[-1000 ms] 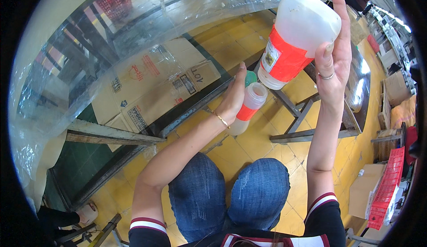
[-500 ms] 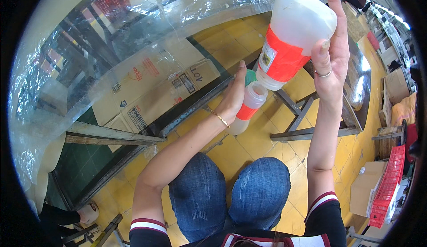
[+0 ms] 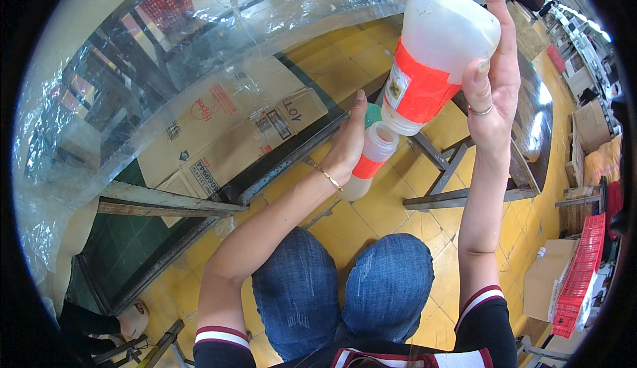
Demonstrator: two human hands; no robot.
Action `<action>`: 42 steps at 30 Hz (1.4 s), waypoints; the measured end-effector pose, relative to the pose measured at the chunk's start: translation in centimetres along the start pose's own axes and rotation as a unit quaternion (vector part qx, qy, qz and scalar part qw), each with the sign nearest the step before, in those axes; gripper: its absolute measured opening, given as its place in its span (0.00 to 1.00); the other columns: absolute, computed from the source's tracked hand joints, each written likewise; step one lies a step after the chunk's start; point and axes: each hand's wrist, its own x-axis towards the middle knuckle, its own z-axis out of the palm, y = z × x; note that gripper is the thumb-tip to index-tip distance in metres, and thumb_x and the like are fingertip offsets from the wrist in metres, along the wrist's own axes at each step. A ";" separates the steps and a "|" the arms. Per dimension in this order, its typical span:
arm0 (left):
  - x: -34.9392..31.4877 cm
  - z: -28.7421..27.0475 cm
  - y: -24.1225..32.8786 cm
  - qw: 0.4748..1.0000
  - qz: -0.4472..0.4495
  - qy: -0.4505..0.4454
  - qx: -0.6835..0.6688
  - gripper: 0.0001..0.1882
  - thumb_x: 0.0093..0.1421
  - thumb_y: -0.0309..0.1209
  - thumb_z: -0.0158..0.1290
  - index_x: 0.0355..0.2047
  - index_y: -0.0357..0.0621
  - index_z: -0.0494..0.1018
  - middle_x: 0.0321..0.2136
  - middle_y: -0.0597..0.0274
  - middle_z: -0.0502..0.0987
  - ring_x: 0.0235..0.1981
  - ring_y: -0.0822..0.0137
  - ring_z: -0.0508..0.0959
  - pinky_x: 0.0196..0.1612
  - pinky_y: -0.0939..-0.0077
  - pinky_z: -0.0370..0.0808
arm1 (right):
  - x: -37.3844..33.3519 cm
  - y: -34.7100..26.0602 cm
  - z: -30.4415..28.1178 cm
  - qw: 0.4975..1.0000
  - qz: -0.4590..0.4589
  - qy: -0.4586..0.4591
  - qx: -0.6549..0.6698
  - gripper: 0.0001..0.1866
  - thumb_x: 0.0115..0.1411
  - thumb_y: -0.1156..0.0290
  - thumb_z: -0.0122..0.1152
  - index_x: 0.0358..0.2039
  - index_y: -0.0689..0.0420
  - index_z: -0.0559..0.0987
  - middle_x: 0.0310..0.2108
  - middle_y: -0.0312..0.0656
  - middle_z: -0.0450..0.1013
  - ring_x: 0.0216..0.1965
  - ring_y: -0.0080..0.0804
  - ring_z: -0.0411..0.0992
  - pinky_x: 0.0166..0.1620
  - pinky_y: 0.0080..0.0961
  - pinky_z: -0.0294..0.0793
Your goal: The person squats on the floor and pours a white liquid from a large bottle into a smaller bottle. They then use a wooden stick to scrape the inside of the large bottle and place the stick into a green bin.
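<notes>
The left hand point(image 3: 348, 146) grasps a small round translucent orange-banded plastic bottle point(image 3: 367, 167). The right hand point(image 3: 494, 99) grasps a large translucent white orange-banded plastic bottle point(image 3: 431, 66), tilted mouth-down at the small bottle's open mouth. A slipping grip may misalign the mouths, spilling any contents.

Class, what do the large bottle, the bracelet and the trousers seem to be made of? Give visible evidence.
Large bottle: probably plastic, with a satiny finish; its walls are cloudy and translucent.
Bracelet: perhaps metal, shiny; it is gold-coloured and catches the light.
Trousers: apparently denim, matt; the blue cloth shows faded streaks.
</notes>
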 end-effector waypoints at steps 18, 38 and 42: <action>-1.1 0.5 1.3 0.999 -0.010 -0.032 -0.042 0.40 0.66 0.61 0.25 0.54 0.35 0.66 0.49 0.53 0.74 0.51 0.66 0.73 0.58 0.70 0.65 | -1.5 0.8 -1.0 0.993 0.050 -0.024 -0.106 0.49 0.57 0.41 0.57 0.67 0.59 0.50 0.57 0.43 0.64 0.56 0.29 0.65 0.58 0.28 0.65; 0.9 -0.7 -0.9 1.000 -0.010 -0.002 -0.001 0.25 0.70 0.51 0.25 0.58 0.50 0.55 0.42 0.62 0.72 0.35 0.72 0.76 0.36 0.72 0.78 | -3.1 1.9 -0.8 0.991 0.071 -0.012 -0.110 0.47 0.58 0.42 0.55 0.67 0.59 0.51 0.60 0.44 0.60 0.58 0.31 0.63 0.59 0.29 0.63; 0.8 -0.6 -0.9 1.000 0.013 -0.006 -0.012 0.26 0.70 0.51 0.24 0.59 0.49 0.54 0.43 0.62 0.71 0.37 0.72 0.76 0.36 0.72 0.78 | -3.4 1.7 -0.6 0.992 0.087 0.004 -0.088 0.46 0.59 0.43 0.56 0.67 0.59 0.51 0.59 0.43 0.61 0.57 0.30 0.64 0.59 0.29 0.63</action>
